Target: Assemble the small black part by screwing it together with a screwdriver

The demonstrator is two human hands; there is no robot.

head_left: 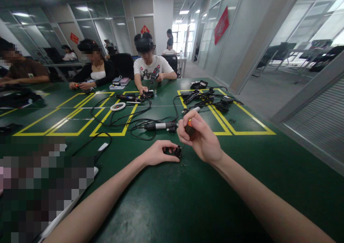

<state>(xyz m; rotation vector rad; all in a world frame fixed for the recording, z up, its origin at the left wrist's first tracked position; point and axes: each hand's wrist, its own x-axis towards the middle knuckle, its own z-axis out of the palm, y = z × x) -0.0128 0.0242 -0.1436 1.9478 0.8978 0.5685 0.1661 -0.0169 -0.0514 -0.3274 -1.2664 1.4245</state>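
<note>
On the green table, my left hand (160, 152) grips a small black part (177, 151) between thumb and fingers. My right hand (200, 137) is wrapped round the orange and black handle of a screwdriver (190, 127), just above and to the right of that part. The screwdriver's thin shaft points down beside the black part; whether its tip touches the part is too small to tell. A few tiny screws (183, 164) lie on the table just below the part.
Behind my hands lie a grey and black electric screwdriver (158, 126), coiled black cables, a white tape ring (117, 107) and black tools (192, 97). Yellow tape (252, 132) marks the table. Across it, a person (154, 66) holds a drill; others sit at left.
</note>
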